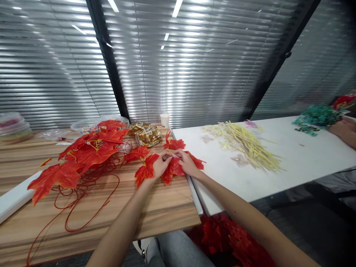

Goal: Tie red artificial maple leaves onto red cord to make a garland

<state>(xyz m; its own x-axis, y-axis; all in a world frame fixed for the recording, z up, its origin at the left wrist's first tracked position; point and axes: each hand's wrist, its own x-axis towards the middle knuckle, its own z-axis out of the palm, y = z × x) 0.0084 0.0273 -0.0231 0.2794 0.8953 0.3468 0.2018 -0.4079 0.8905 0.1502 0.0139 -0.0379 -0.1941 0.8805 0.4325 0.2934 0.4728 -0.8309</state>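
Both hands meet over a garland of artificial red maple leaves at the right edge of the wooden table. My left hand is closed in a pinch on it. My right hand pinches the same garland just beside, fingertips close to the left ones. A small pale bit shows between the fingertips, too small to name. Leaves spread out around both hands. To the left lies a pile of red maple leaves with yellow stems, on top of loose loops of red cord.
Gold wrapped packets and a paper cup stand at the back. Yellow stems lie on the white table. A white box is at left. Another person's hand is by teal flowers. Red leaves fill the space below.
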